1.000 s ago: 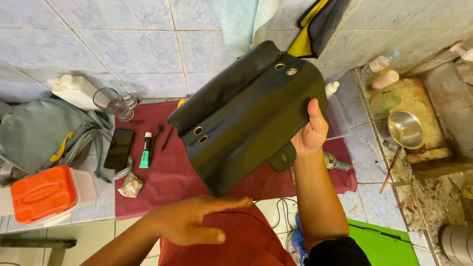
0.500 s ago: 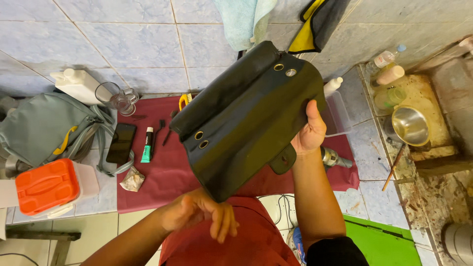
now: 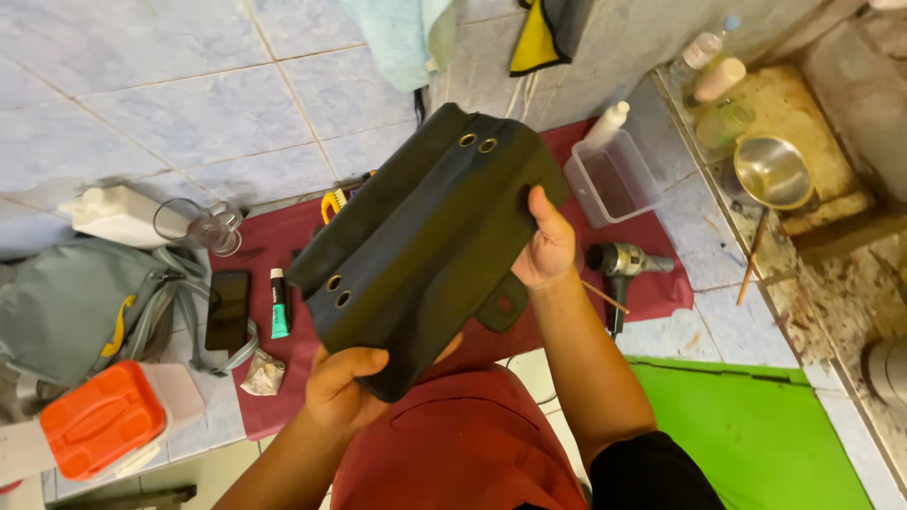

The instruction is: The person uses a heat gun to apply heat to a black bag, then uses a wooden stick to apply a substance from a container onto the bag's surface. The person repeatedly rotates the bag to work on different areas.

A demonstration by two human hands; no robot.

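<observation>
the right hand [image 3: 546,247] has its grip clamped on the right edge of a dark green folded bag [image 3: 425,236], thumb pressed on the front face and the fingers hidden behind the cloth. the left hand [image 3: 348,385] cups the bag's lower corner from beneath, fingers curled shut on the fabric, forearm rising from the bottom of the view. the bag is held up in the air, tilted, above a maroon cloth [image 3: 283,331] spread on the tiled floor; metal eyelets show near its top and its lower left edge, and a small tab hangs off its underside.

the bag covers much of the cloth, and whatever lies under it cannot be made out. a yellow-handled tool [image 3: 333,201] peeks out at its left edge, mostly hidden.

to the right, a clear plastic tub [image 3: 612,178] stands on the cloth and looks empty, with a white bottle [image 3: 607,123] just behind it. a steel bowl [image 3: 773,170] sits on a stained ledge; its contents are hard to tell. an orange-lidded box [image 3: 104,416] is shut at lower left.
</observation>
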